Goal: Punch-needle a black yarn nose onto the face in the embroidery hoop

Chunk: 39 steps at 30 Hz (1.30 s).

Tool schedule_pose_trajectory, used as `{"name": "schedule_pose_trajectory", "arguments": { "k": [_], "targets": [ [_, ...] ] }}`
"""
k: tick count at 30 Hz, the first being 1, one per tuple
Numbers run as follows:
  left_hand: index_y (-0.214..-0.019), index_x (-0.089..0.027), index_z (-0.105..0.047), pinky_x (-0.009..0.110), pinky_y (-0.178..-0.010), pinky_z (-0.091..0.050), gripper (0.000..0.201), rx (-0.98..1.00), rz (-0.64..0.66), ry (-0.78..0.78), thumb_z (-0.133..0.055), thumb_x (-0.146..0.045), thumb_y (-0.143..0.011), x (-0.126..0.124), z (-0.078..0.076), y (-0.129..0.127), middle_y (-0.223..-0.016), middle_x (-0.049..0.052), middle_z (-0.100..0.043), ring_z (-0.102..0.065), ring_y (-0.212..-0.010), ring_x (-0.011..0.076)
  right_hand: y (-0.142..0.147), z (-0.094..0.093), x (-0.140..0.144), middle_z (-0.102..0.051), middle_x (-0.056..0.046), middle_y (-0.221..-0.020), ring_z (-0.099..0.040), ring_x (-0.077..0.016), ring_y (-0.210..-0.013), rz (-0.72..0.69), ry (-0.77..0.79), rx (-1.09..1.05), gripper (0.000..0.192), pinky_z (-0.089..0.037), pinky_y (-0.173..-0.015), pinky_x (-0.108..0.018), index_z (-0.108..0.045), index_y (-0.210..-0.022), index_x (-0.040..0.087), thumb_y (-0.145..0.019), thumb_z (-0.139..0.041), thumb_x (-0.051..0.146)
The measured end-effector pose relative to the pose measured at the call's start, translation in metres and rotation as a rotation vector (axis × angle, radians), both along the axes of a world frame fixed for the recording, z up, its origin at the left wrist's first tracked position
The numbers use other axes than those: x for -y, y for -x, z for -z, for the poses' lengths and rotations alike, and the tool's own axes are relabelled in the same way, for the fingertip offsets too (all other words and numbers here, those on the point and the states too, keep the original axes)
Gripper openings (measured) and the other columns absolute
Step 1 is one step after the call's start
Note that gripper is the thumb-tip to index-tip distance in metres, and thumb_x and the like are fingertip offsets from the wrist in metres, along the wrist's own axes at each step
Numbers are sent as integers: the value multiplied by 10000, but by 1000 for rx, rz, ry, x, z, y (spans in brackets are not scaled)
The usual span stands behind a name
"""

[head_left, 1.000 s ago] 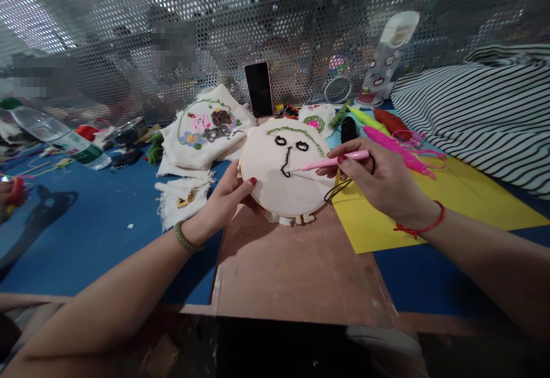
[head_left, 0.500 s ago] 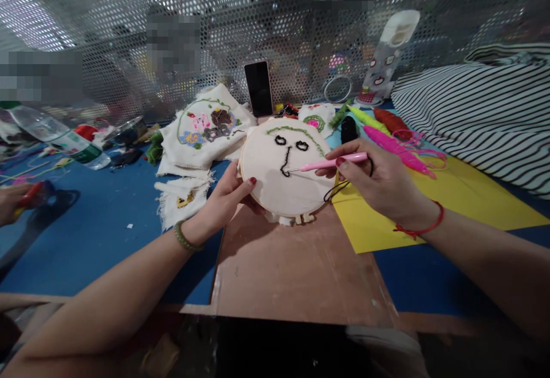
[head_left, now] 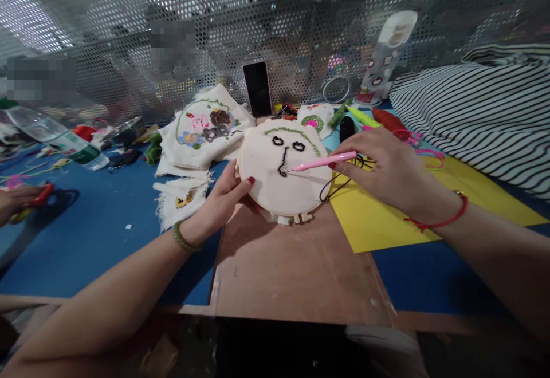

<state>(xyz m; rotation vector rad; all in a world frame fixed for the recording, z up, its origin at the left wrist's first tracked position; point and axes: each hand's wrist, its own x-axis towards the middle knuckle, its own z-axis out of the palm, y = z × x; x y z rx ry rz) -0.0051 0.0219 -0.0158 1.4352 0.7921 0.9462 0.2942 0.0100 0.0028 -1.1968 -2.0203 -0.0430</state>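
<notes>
A blue-covered table (head_left: 86, 240) fills the view, backed by a perforated metal screen (head_left: 215, 17). Nearest the camera lies a bare brown wooden board (head_left: 292, 263), with a flat yellow sheet (head_left: 387, 217) just beside it on the right.

At the far end of the board the left hand (head_left: 219, 197) grips the lower left rim of a round wooden embroidery hoop with cream cloth (head_left: 286, 189); the thumb lies on the cloth face and the other fingers curl out of sight behind the frame. The hoop is tilted up toward the camera, its lower edge close to the board. Black stitching on the cloth forms two eyes and a nose line under a green arc.

The right hand (head_left: 387, 172) reaches in from the right, its fingers (head_left: 344, 163) closed around the rear of a slim pink punch needle (head_left: 322, 162). The tool's metal tip touches the cloth just beside the black nose line, near the middle of the hoop. A black thread (head_left: 333, 186) trails from the tool down over the edge of the hoop.

Beyond the hoop lie frayed cream cloth pieces with coloured embroidery (head_left: 206, 129), and a dark phone (head_left: 256, 88) leans upright against the screen. Pink, green and red yarn skeins (head_left: 378, 120) lie behind the right hand, with a striped black-and-white fabric (head_left: 472, 109) further right. At the far left edge another person's hand (head_left: 12, 203) holds something red.
</notes>
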Motion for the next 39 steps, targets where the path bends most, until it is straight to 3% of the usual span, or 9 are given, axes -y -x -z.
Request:
{"name": "schedule_pose_trajectory", "arguments": {
  "k": [2,5,9,12,19,25,28,36,39],
  "targets": [
    [-1332,-200,-424,295,-527,-649,466,-6,2,-4,-650,-329,-945,0,0,0,-955,33,-672,-688,-630,147,-2,-3,2,-741,-99,-948,-659,-296,-933,37,-34,65,234,-492,-807,-454,-771,-921,253,-952,-596,405],
    [-1346,-199,-415,296,-526,-644,479,-24,-2,-14,-645,-336,-948,1,-1,1,-943,29,-673,-689,-621,148,-4,-8,6,-756,-79,-984,-674,-268,-890,75,29,84,192,-476,-705,-395,-798,-969,271,-933,-623,340],
    [-1382,-199,-404,294,-536,-641,502,-45,-7,-24,-634,-315,-951,1,-2,1,-981,44,-677,-693,-637,150,-5,-13,8,-767,-32,-790,-626,-173,-598,61,228,17,196,-379,-515,-319,-822,-992,265,-888,-661,305],
    [-1375,-202,-420,285,-537,-641,480,-39,-1,-27,-628,-321,-959,1,-2,1,-962,39,-670,-680,-621,140,-8,-16,7,-735,-20,-661,-573,-151,-505,81,314,55,233,-324,-469,-303,-832,-1014,255,-888,-650,327],
    [-1355,-214,-459,264,-514,-635,474,-12,-5,-45,-654,-333,-940,0,-1,-1,-1056,60,-649,-675,-671,140,-7,-25,5,-782,-79,-788,-623,-188,-595,0,462,213,380,-385,-496,-304,-807,-1136,187,-936,-509,313],
    [-1362,-208,-457,267,-518,-644,503,-10,-11,-36,-673,-340,-927,0,-1,-1,-1070,69,-652,-676,-673,140,-5,-29,4,-798,-83,-881,-676,-189,-678,11,594,172,403,-454,-560,-296,-761,-1206,166,-933,-478,257],
    [-1394,-208,-440,261,-523,-641,513,-17,-7,-38,-655,-320,-941,0,-2,0,-1066,74,-674,-675,-659,134,-6,-27,2,-789,-80,-854,-678,-192,-696,19,573,163,343,-453,-576,-296,-785,-1089,179,-933,-494,271],
    [-1353,-204,-485,259,-512,-631,474,-23,-4,-53,-660,-340,-934,-1,-2,-1,-905,38,-667,-666,-622,142,-15,-10,0,-774,-47,-767,-594,-184,-551,64,295,153,251,-340,-490,-311,-828,-969,295,-916,-603,394],
    [-1371,-207,-484,265,-513,-631,487,-27,-7,-57,-657,-338,-935,0,-3,-1,-951,54,-673,-665,-628,142,-17,-7,0,-741,-33,-672,-563,-179,-518,63,228,149,224,-314,-477,-314,-836,-936,322,-908,-630,406]
  ]
}}
